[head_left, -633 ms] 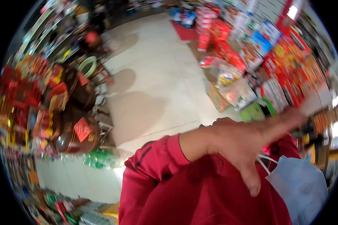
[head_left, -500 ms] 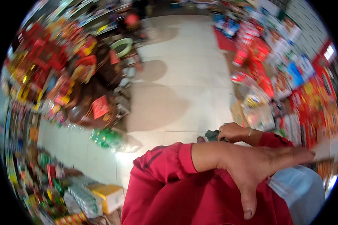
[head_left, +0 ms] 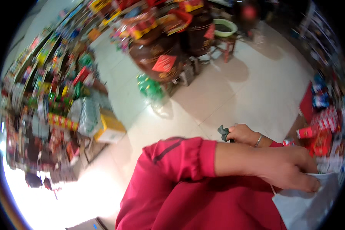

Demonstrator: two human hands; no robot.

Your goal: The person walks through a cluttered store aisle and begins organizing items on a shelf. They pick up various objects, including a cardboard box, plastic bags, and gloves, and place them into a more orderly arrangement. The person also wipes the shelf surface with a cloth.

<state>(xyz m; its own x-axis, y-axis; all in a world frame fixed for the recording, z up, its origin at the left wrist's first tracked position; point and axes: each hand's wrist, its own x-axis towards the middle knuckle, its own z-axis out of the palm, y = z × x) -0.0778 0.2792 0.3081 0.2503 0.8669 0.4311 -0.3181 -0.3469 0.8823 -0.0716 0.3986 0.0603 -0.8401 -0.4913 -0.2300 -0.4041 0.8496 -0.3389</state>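
My left arm, in a red sleeve, reaches across to the right. My left hand (head_left: 291, 168) is closed, with thumb and fingers at the top edge of a pale blue face mask (head_left: 308, 203). A thin white loop shows at the mask's side. Beyond my left forearm is my right hand (head_left: 243, 134), with a bracelet at its wrist. Its fingers are wrapped round a crumpled dark green piece, perhaps cloth (head_left: 222, 132), which sticks out at the left. Part of the right forearm is hidden behind the left one.
Large brown jars (head_left: 161, 50) with red paper stand ahead, packets on top. A green bag of bottles (head_left: 149, 87) lies on the tiled floor (head_left: 234, 103) beside them. Packed shelves and a yellow-white box (head_left: 110, 128) line the left; red packages (head_left: 322, 132) lie right. Bright light fills the lower left.
The view has swung left, shifting jars and shelves rightward in it. My left hand, spread before, has closed on the mask's edge. The right hand still holds the dark green piece.
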